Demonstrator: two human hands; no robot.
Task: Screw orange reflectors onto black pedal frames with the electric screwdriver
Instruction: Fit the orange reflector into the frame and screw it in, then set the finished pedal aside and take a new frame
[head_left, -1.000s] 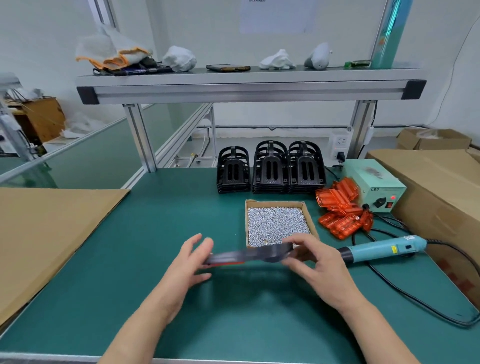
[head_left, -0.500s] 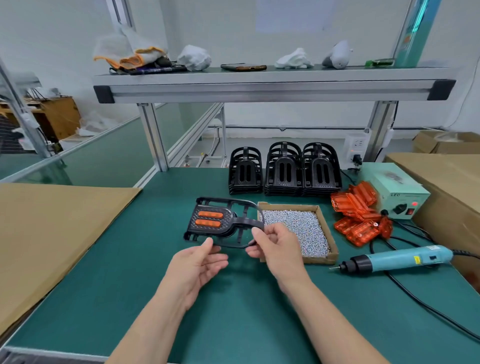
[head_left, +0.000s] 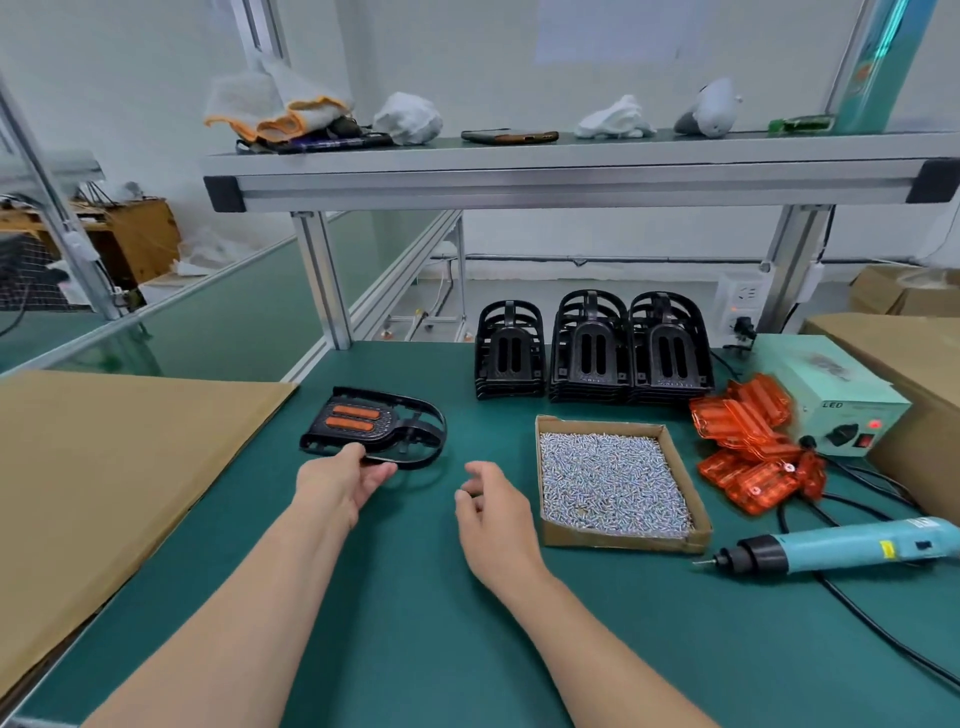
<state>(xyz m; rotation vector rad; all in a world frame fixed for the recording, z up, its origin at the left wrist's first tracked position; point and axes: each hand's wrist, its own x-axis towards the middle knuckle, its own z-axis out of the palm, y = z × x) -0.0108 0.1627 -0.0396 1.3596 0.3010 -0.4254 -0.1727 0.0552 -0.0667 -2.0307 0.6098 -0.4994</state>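
- Two bare forearms come in from the bottom edge, cut off there, above the matt green worktop (head_left: 395, 639).
- One teal electric screwdriver (head_left: 841, 545) lies on its side at the right, its black nose and thin bit pointing left. Its tail runs out of view.
- The right hand (head_left: 493, 512) hovers with its fingers loosely curled and slightly apart (nothing in them).
- One shallow cardboard tray (head_left: 623, 540) holds small silvery screws (head_left: 608, 483), far too many to count.
- The left hand (head_left: 343, 480) pinches the near rim of one black pedal frame (head_left: 415, 441). The thumb is on top and the fingers underneath are mostly hidden.
- That frame sits left of centre. Whether its far end rests on the worktop is hard to tell.
- Two orange reflector strips (head_left: 353, 418) show through its textured flat part, and the rounded end is open ribs.
- A heap of loose translucent orange reflectors (head_left: 748, 447) overlaps too much to count.
- One pale green power box (head_left: 841, 400) sits behind the heap.
- Three stacks of bare black frames (head_left: 592, 353) stand at the back (the number in each stack is unclear).
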